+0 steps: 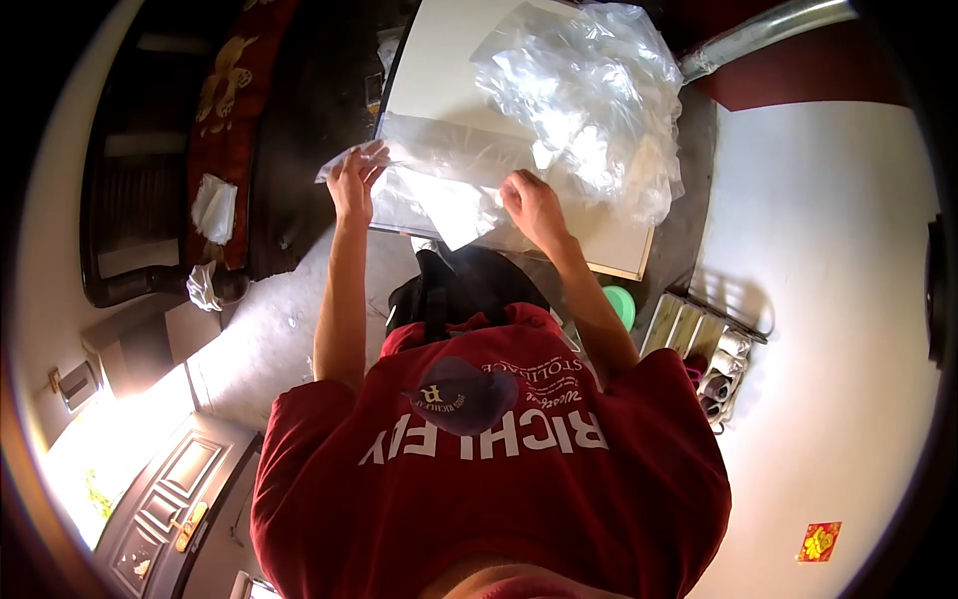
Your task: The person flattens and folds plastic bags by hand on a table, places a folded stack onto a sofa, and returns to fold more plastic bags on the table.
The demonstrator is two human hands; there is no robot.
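A flat clear plastic bag (454, 145) lies across the near part of the white tabletop (439, 60). My left hand (353, 182) pinches its left end, with the fingertips on the film and a corner sticking out past them. My right hand (535, 210) is curled with thumb and fingertips together at the right part of the bag; what lies between those fingers is too small to make out. Between my hands a bright white piece (449, 208) hangs toward the near edge. Just beyond my right hand rises a big crumpled heap of clear plastic bags (589, 100).
A dark wooden bench (135, 150) with a red patterned cloth (215, 110) stands at left. To the right are a green round item (620, 305) and a slatted rack (674, 329) near the wall. A door (175, 489) stands at lower left.
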